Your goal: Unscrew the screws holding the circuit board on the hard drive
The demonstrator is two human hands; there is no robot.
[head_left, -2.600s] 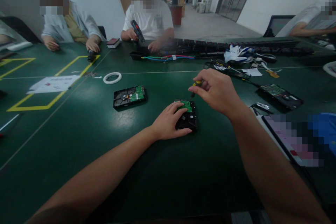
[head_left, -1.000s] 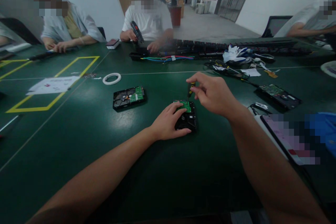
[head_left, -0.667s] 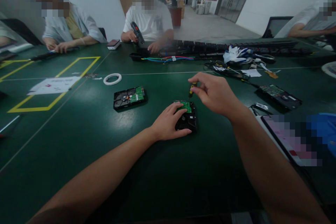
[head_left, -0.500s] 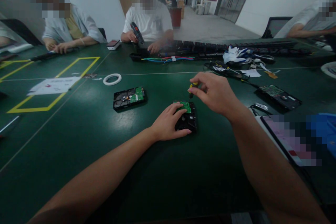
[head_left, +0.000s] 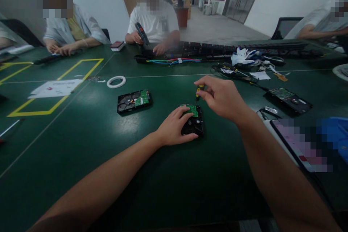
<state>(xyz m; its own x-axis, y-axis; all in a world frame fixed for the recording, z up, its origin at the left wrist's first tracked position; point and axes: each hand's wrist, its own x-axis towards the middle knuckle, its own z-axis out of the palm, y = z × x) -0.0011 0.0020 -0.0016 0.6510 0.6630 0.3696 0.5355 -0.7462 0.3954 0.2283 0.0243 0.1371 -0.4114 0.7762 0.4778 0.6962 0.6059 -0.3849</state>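
Observation:
A black hard drive with a green circuit board (head_left: 199,125) lies in front of me on the dark green table (head_left: 130,181). My left hand (head_left: 175,126) grips it from the left, fingers over the board and thumb along the near end. My right hand (head_left: 221,98) pinches a small yellow and black screwdriver (head_left: 199,92) upright, its tip down at the board's far edge. Whether the tip sits in a screw is too small to tell. A second hard drive (head_left: 133,101) lies to the left, a third (head_left: 288,100) to the right.
A white ring (head_left: 116,82) and a paper sheet (head_left: 56,88) are at left. Cable bundles (head_left: 231,51), white gloves (head_left: 241,57) and a person with a power tool (head_left: 141,33) are across the table. A tablet-like device (head_left: 296,145) lies at right.
The screwdriver has turned slightly in my right hand, and the fingers have shifted a little. My left hand and the hard drive have stayed in place.

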